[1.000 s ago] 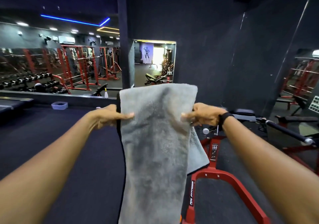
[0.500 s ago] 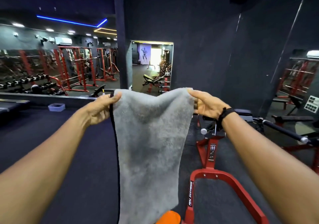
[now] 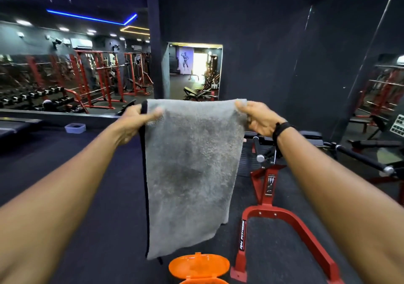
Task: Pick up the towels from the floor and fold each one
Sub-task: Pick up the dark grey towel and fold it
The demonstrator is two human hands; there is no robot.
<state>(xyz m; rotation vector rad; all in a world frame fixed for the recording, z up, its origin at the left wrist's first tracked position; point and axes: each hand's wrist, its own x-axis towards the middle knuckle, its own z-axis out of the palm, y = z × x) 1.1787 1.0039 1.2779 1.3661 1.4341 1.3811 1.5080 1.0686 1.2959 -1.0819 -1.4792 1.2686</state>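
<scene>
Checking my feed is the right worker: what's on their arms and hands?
Both forearms are bare, with no sleeves in view. The right hand has a black band at the wrist, like a watch or bracelet strap. The left hand wears nothing: no glove, ring or band shows.

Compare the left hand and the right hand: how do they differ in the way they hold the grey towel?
The left hand holds the towel's top corner beside its dark-edged side; the right hand holds the opposite top corner. The left hand's thumb lies across the front of the cloth; the right hand pinches the corner with its fingertips. The right wrist wears a black band; the left wrist is bare. Both keep the towel hanging at similar height.
</scene>
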